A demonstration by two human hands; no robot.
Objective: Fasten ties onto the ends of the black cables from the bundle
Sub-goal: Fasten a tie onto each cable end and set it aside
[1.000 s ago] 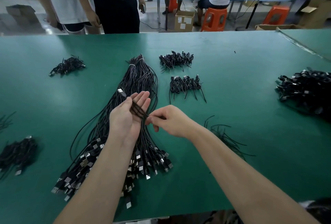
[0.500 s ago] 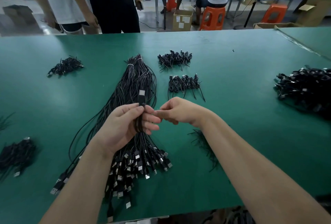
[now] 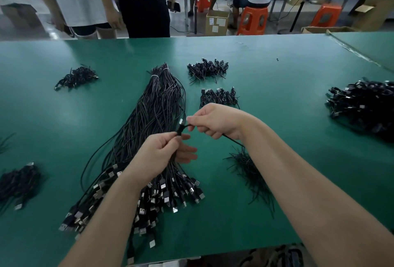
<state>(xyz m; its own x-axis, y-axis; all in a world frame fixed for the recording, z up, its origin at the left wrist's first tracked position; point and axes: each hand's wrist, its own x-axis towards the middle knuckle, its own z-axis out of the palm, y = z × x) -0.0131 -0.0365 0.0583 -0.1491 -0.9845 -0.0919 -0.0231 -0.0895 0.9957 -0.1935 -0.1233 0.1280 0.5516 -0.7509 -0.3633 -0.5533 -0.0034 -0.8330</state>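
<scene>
on the far left of the green counter (image 3: 277, 181) a dark heap of finished cables (image 3: 18, 181) lies at the edge, with a smaller heap (image 3: 76, 77) farther back

next comes the big bundle of black cables (image 3: 157, 104), bound with a pale band near its far tip and fanning toward the near edge, where the metal plugs (image 3: 166, 194) spread out in a loose spray

above the bundle's near half, the left hand (image 3: 160, 155) has thumb and forefinger pinched on one folded black cable end (image 3: 180, 128), plug pointing up, the other fingers loosely stretched beneath it. just to its right the right hand (image 3: 215, 120) is curled, its grip pinching a thin black tie (image 3: 232, 139) that reaches across to the cable end at the left fingertips; the tie's tail runs out under the wrist

behind the hands sit two small groups of tied cables (image 3: 207, 69), one beyond the other. below the right forearm a scatter of loose black ties (image 3: 249, 170) lies on the counter. at the far right a large dark pile (image 3: 362, 104) of cables rests near the edge

beyond the counter stand two people, one holding a phone; a cardboard box (image 3: 216, 22) carries white labels too small to read, beside orange stools (image 3: 252, 20)
</scene>
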